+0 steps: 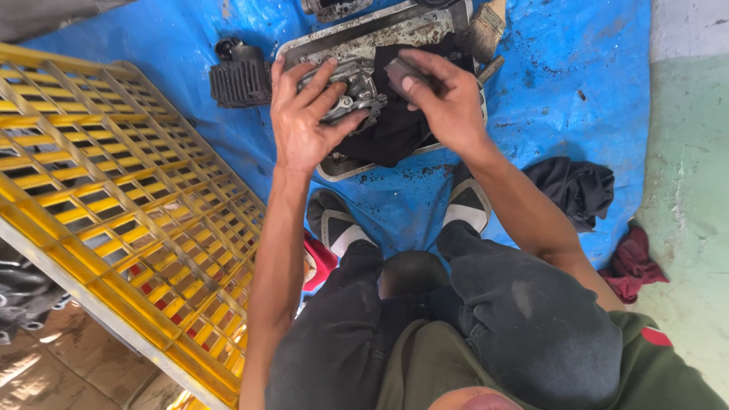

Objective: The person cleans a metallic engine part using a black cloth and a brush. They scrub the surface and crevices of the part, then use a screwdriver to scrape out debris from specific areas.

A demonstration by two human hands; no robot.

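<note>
the left hand [304, 121] is wrapped around a grimy grey metal engine part [348, 91], fingers curled over its top and thumb beneath, gripping it firmly so it sits just above the metal tray [364, 34] rather than resting in it, which looks meant to keep any drips and dirt falling into the tray; the right hand [448, 102] is closed on a small dark rubbing block [402, 74], pinched between thumb and fingers and pressed against the right side of the part, so the two hands meet over the tray; under both hands a black rag [391, 129] lies bunched in the tray, seemingly to catch grime; just beyond the right hand a worn paintbrush [486, 26] rests at the tray's far corner, within easy reach; to the left of the left hand a black finned cylinder [239, 76] stands on the blue tarpaulin [577, 83], set aside but close; further left a yellow plastic crate [114, 197] lies flat; nearer the body than the right hand, a dark cloth [577, 186] and a red cloth [634, 262] lie at the tarpaulin's edge; the person squats, both shoes [334, 220] planted just beneath the hands, steadying the work.
</note>
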